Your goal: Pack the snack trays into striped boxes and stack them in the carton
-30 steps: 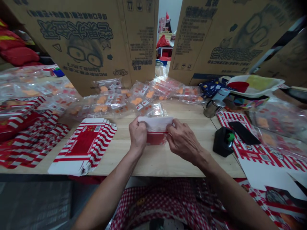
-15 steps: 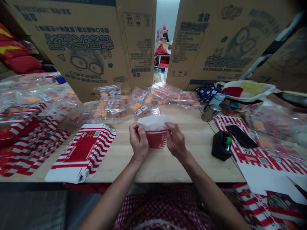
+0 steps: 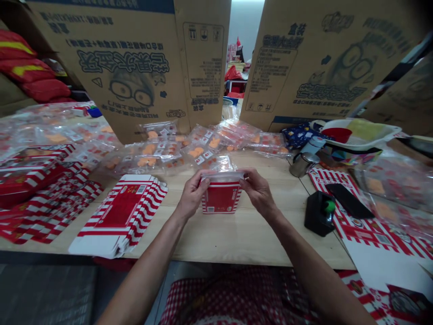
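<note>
A red-and-white striped carton (image 3: pixel 221 198) stands upright over the middle of the wooden table, its top end towards the far side. My left hand (image 3: pixel 194 192) is closed on its upper left corner, thumb on the near face. At the upper right corner my right hand (image 3: pixel 256 187) pinches the carton's edge. The white top flap that stood up earlier is now folded down into a pale narrow strip between the hands. What is inside the carton is hidden. To the left lies a fanned stack of flat striped cartons (image 3: pixel 122 205).
Clear packets with orange sweets (image 3: pixel 158 151) lie along the back, before large cardboard boxes (image 3: pixel 135 67). A black tape dispenser (image 3: pixel 320 213), a metal cup (image 3: pixel 303 164), a dark flat object (image 3: pixel 350 201) and a white basin (image 3: pixel 363 131) are at right. More striped cartons (image 3: pixel 43 194) lie far left.
The carton's raised white flap has gone down, and more of its red front shows. Both hands have shifted to its top corners. The whole view has moved slightly.
</note>
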Tool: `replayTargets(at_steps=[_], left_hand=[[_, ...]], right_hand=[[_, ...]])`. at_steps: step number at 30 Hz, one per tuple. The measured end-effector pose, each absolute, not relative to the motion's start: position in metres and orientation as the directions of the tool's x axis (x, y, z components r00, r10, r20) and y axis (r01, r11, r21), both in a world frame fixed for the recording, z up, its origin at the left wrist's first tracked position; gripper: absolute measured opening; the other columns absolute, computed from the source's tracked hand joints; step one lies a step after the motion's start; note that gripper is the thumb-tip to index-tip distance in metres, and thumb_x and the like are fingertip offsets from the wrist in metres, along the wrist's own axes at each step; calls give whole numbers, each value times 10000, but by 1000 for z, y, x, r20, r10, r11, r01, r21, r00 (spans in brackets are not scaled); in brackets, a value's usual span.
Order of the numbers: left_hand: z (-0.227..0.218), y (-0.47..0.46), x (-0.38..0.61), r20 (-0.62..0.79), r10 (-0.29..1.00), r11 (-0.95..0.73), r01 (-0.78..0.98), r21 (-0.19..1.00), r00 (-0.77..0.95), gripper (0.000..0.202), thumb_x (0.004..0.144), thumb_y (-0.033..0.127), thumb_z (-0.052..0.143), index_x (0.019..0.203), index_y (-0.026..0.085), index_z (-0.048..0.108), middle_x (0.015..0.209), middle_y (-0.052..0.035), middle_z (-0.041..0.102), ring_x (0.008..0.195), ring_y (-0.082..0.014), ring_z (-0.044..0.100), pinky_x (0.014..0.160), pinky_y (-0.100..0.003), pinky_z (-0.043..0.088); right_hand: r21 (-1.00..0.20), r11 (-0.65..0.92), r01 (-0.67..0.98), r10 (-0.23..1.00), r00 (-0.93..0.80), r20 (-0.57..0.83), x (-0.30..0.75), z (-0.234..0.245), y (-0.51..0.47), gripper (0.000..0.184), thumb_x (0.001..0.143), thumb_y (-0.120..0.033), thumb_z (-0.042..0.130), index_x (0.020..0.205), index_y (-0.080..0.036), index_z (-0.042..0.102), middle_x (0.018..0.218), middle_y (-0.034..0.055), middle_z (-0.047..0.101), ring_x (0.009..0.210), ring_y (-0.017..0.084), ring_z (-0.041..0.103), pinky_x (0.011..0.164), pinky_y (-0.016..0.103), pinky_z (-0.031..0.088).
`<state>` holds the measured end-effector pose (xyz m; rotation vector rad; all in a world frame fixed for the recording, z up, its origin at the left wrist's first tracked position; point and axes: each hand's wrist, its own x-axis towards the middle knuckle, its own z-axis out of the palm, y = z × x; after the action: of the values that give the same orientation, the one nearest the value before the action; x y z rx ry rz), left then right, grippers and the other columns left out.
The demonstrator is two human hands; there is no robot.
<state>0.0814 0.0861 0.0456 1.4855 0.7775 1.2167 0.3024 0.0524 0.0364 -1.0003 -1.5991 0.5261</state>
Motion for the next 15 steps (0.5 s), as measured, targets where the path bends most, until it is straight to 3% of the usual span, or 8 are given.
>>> replayTargets(at_steps=[3,7,10,13,15], left_hand=[[42,89,76,382,876,-369,-101,924,293,269,920,437,647,1021,207,744,1149,-95,725,1089,-231,653,975,-341,476],[37,87,79,439,846,-405,-169,898,304,359,779,512,785,948,198,742,1190,-130,717,1129,-275,656,977,-389,491],[40,83,85,400,884,-375,-146,916,243,333,744,457,824,888,183,699,1147,-121,731,1064,-254,679,913,-356,519],[45,79,88,321,922,-304,-110,946,216,382,758,362,817,1071,200,670,1068,-83,756,933,-214,703,820,-313,543],[48,77,87,285,927,-279,-62,958,245,452,750,357,816,1150,203,675,1025,-66,763,870,-203,705,769,-290,546]], right_hand=[[-592,677,437,691,-98,717,308,38,54,149,985,-233,513,1018,-241,658,1078,77,663,986,214,657,843,380,543],[-373,764,526,586,-325,742,319,39,49,256,968,-183,506,1186,-243,625,1339,155,600,1214,273,610,954,467,538],[-454,721,524,665,-339,665,321,45,43,201,996,-219,487,1156,-226,609,1327,149,604,1195,268,616,955,453,532],[-636,568,522,817,-264,513,319,54,40,186,1018,-285,472,1165,-229,571,1113,82,671,956,221,672,815,377,559],[-649,533,542,846,-312,433,318,60,42,267,1027,-310,453,1273,-240,530,1116,72,672,944,221,664,818,379,554]])
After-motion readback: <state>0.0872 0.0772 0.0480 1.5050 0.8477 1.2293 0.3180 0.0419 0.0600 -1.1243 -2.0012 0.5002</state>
